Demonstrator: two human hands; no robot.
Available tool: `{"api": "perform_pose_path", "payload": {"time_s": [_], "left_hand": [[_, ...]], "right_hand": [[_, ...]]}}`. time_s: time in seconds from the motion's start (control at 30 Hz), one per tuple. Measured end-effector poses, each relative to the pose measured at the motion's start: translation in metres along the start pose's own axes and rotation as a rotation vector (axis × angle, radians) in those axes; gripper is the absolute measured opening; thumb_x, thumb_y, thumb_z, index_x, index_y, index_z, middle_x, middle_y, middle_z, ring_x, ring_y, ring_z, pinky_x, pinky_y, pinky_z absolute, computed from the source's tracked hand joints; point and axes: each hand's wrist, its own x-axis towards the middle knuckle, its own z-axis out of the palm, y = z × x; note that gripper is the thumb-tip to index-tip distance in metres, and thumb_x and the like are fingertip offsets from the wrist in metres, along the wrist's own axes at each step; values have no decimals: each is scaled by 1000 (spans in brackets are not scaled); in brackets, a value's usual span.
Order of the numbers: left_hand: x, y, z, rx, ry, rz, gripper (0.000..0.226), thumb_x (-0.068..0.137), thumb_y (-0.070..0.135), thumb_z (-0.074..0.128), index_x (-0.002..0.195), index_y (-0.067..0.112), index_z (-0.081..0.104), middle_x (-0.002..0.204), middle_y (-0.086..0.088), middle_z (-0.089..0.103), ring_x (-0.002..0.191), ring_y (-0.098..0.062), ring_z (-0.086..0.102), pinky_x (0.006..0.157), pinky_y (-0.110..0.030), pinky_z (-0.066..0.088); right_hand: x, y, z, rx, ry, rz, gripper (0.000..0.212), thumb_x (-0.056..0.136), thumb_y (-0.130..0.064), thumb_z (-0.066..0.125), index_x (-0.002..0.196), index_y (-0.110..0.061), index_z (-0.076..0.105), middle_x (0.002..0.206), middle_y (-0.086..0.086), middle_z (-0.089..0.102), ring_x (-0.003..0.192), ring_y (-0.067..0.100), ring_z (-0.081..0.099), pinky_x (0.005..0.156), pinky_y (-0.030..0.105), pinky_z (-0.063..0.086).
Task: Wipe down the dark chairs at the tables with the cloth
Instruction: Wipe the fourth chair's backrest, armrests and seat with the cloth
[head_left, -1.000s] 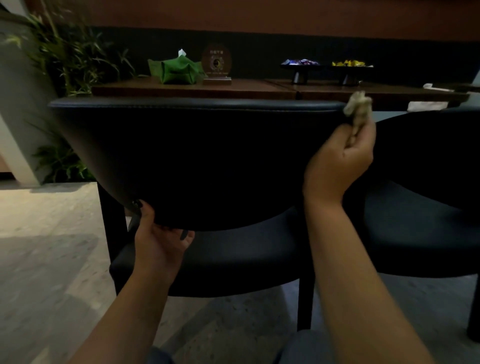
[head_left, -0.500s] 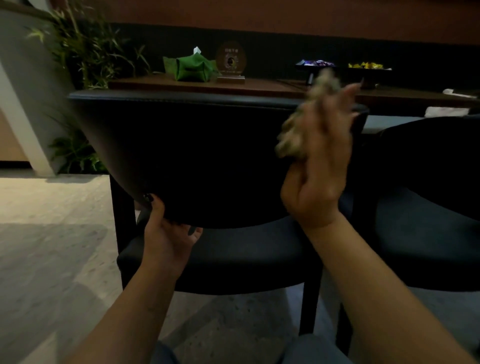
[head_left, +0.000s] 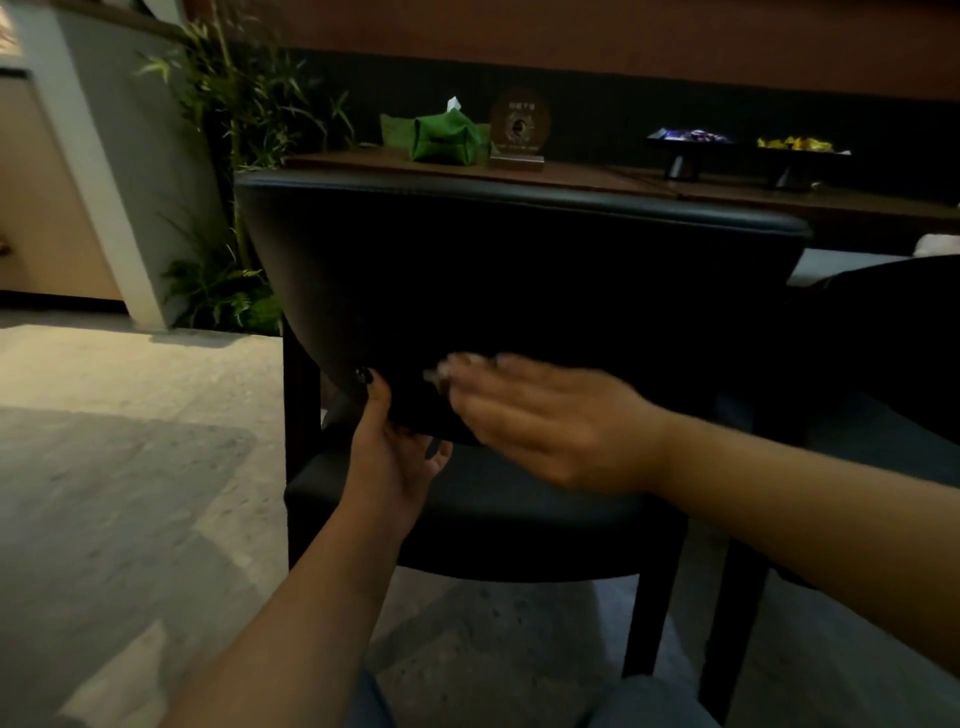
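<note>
1. Dim room, speckled floor (head_left: 130, 467), brown desk (head_left: 597, 174) behind a dark chair (head_left: 519, 270).
2. Right hand (head_left: 550, 421) grip: fingers straight, flat on the lower back of the chair, pressing the cloth (head_left: 449, 370); only a blurred pale edge of it shows past the fingertips.
3. Left hand (head_left: 389, 457) grip: curled round the backrest's bottom edge, thumb on the outer face.
4. On the desk: green tissue pouch (head_left: 441, 136), round sign (head_left: 519, 127), two dark trays (head_left: 737, 148).
5. Plants (head_left: 228, 156) at left.
</note>
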Motion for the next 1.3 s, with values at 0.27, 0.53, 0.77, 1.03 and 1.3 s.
{"api": "perform_pose_path", "payload": {"time_s": [0.27, 0.53, 0.77, 1.03, 1.3], "left_hand": [[1, 1, 0, -18, 53, -28, 49, 73, 65, 57, 106, 32, 73, 115, 6, 71, 115, -16, 61, 103, -44, 34], [-2, 0, -10, -81, -113, -75, 58, 83, 63, 45, 122, 26, 64, 130, -1, 64, 130, -22, 51, 117, -49, 22], [6, -3, -5, -52, -29, -70, 68, 71, 67, 52, 130, 33, 55, 122, 11, 67, 124, -15, 52, 102, -37, 24], [3, 0, -21, -310, -67, -106, 66, 97, 62, 29, 102, 17, 77, 107, -4, 73, 101, -19, 69, 80, -28, 56], [12, -3, -17, -219, 61, -120, 51, 94, 63, 37, 100, 22, 65, 97, 2, 67, 104, -19, 59, 95, -37, 32]], "right_hand": [[41, 27, -21, -35, 126, 112, 26, 97, -3, 49, 117, 3, 64, 127, 21, 60, 129, 36, 47, 114, 44, 24], [21, -23, 0, -126, -389, -167, 22, 88, -23, 61, 104, -16, 75, 125, 4, 65, 127, 23, 51, 111, 38, 34], [83, 28, -21, -79, 125, 179, 30, 99, -3, 41, 119, 6, 61, 127, 24, 58, 128, 40, 46, 113, 47, 25], [58, -39, 8, -275, -518, -214, 36, 97, -15, 41, 127, -8, 60, 138, 14, 53, 135, 33, 39, 113, 47, 17], [105, 20, -16, -114, 162, 301, 32, 101, -7, 40, 122, 7, 59, 129, 25, 57, 127, 40, 48, 110, 48, 33]]}}
